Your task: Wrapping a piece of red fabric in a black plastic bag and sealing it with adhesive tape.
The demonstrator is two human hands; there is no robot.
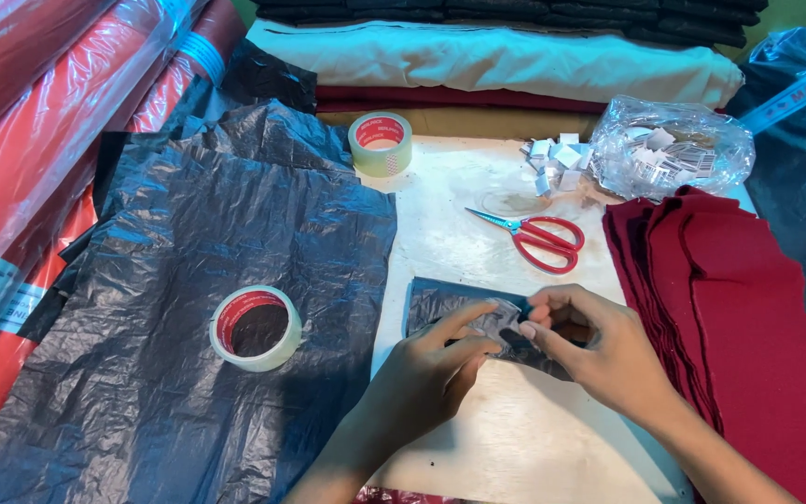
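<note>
My left hand [433, 366] and my right hand [591, 353] meet over a small piece of black plastic sheet [447, 306] lying on the pale table [478, 420]. Both hands pinch the plastic between thumb and fingers near its right end. The piece looks folded into a small flat packet; what is inside is hidden. A roll of clear tape with a red core [256, 327] rests on a large black plastic sheet [216, 233] just left of my left hand.
Red-handled scissors [538, 238] lie beyond my hands. A second tape roll [381, 143] stands further back. A clear bag of small white tags [673, 149] sits at the back right. Stacked dark red felt pieces [748, 317] fill the right; wrapped red fabric rolls [39, 140] line the left.
</note>
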